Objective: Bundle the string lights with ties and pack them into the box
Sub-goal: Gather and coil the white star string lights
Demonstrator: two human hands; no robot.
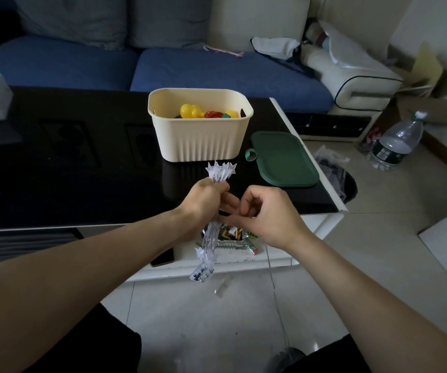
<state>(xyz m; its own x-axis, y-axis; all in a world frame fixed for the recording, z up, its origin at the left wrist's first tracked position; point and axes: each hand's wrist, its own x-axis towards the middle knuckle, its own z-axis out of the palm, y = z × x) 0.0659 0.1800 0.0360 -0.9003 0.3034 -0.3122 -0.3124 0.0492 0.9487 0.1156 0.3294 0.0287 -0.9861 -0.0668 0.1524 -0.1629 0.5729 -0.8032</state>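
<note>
String lights (211, 184), folded into a bunch of clear star-shaped bulbs and wire, hang upright in front of the desk (55, 170), above its near edge. The left hand (206, 196) grips the bunch around its middle, fingers curled tight around it. The right hand (268, 214) is just beside, fingers bent inward and pinching at the bundle's side; what they pinch is too small to tell. Stars stick out above the left fist, more dangle below. Farther back on the desk stands a cream box (201, 141) holding colourful toys, with a green lid (284, 160) lying to its right.
</note>
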